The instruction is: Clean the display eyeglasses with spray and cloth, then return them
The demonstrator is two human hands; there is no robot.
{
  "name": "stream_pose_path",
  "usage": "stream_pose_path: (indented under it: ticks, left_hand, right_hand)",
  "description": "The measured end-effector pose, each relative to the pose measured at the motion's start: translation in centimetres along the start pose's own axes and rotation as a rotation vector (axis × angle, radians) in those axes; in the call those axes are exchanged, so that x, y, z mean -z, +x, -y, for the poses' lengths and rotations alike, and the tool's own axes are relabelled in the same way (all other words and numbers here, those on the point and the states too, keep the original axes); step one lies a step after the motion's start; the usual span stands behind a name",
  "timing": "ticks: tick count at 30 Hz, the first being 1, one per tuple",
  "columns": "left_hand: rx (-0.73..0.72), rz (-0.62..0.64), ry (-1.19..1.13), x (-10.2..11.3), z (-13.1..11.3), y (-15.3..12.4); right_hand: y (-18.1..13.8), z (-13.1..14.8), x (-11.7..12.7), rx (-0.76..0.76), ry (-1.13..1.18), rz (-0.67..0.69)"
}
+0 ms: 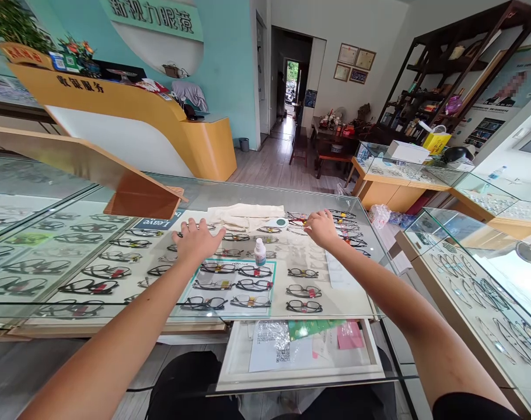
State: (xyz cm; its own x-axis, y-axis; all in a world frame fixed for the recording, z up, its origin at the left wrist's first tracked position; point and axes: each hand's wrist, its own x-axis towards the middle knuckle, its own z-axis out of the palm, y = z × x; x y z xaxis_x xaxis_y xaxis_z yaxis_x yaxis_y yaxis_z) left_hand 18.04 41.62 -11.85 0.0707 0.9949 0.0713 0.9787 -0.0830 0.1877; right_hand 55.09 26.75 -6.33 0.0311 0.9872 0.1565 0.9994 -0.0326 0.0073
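Note:
My left hand [198, 240] is open, its fingers spread over the glass counter top [243, 195], left of a folded cream cloth [243, 217]. My right hand [322, 228] is over the right part of the counter with its fingers bent together. Beside its fingertips shows a red-marked pair of eyeglasses [297, 220]; what the fingers hold, if anything, is hidden. Between my hands a small white bottle [259, 254] stands upright. Rows of eyeglasses [303, 291] lie below, several on a teal-edged board [273, 291].
An open drawer [374, 356] with papers and a pink note [350, 336] juts out before my knees. A wooden-framed mirror or stand [138, 198] rests on the counter at left. Another glass case [475, 291] flanks the right side. Beyond stands a yellow desk [210, 149].

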Motion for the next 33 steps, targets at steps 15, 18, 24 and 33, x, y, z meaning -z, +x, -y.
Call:
stream_pose_path:
  ticks: [15, 18, 24, 33]
  left_hand:
    - [0.005, -0.018, -0.067, -0.8, 0.0, 0.2]
    - [0.002, -0.017, -0.073, -0.7, 0.0, 0.1]
    - [-0.004, -0.034, -0.047, -0.6, 0.0, 0.1]
    - [0.002, 0.002, -0.013, 0.0, -0.3, -0.2]
  right_hand:
    - [-23.2, 10.5, 3.5, 0.408, 0.552, 0.721]
    - [-24.1, 9.1, -3.0, 0.268, 0.500, 0.683]
    - [-18.7, 5.2, -12.1, -0.042, 0.359, 0.323]
    - [-13.4, 1.8, -18.7, -0.064, 0.310, 0.222]
